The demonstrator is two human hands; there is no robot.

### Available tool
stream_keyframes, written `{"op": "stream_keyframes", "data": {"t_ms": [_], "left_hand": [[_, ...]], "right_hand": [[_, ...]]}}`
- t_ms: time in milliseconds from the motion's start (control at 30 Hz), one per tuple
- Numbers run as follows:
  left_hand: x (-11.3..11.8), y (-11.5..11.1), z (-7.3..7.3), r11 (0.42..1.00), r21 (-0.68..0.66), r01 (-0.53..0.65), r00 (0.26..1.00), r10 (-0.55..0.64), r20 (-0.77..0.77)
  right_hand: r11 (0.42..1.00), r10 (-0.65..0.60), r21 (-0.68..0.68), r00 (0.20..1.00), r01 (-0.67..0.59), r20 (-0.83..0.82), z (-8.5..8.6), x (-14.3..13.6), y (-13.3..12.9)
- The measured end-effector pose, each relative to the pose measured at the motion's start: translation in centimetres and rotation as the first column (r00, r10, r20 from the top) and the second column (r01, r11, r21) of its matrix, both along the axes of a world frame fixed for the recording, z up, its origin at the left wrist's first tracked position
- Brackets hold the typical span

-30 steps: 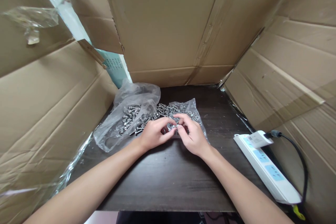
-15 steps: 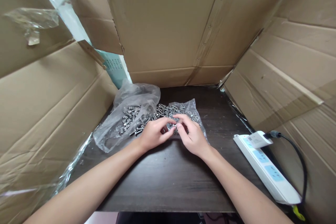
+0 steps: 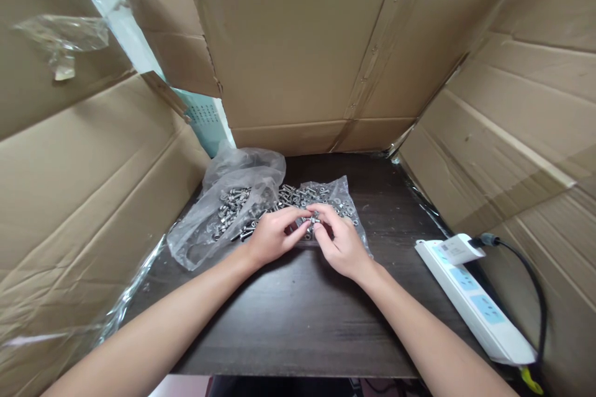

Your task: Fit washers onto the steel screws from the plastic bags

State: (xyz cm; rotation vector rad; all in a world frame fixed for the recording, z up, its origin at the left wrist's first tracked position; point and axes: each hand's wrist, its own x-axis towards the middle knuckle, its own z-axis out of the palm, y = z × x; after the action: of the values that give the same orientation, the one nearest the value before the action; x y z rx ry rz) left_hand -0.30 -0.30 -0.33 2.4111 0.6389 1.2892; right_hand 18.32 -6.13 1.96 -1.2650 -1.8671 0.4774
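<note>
My left hand (image 3: 275, 236) and my right hand (image 3: 341, 242) meet over the near edge of a pile of metal bolts (image 3: 235, 205). A small metal bolt (image 3: 313, 221) sits between their fingertips. The left thumb and forefinger pinch its left end. Around its right end the right thumb and forefinger are curled, with a small gap showing; whether they touch it is too small to tell. Washers and nuts (image 3: 349, 211) lie on a flat clear plastic bag (image 3: 339, 185) behind and right of the hands.
A crumpled clear plastic bag (image 3: 186, 242) partly covers the bolts at the left. On the right of the dark table (image 3: 288, 322) lies a white power strip (image 3: 500, 338) with a plugged-in black cable (image 3: 535, 279). Cardboard walls (image 3: 298, 43) enclose the back and sides.
The right thumb has moved slightly down and away from the left fingertips, and more of the small bolt shows. The view has shifted very slightly.
</note>
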Motion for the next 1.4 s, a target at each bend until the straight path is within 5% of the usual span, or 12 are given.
{"op": "stream_keyframes", "data": {"t_ms": [1400], "left_hand": [[0.16, 0.1, -0.12, 0.996, 0.048, 0.081, 0.996, -0.082, 0.024]], "right_hand": [[1.0, 0.015, 0.0, 1.0, -0.015, -0.001, -0.05, 0.24, 0.2]]}}
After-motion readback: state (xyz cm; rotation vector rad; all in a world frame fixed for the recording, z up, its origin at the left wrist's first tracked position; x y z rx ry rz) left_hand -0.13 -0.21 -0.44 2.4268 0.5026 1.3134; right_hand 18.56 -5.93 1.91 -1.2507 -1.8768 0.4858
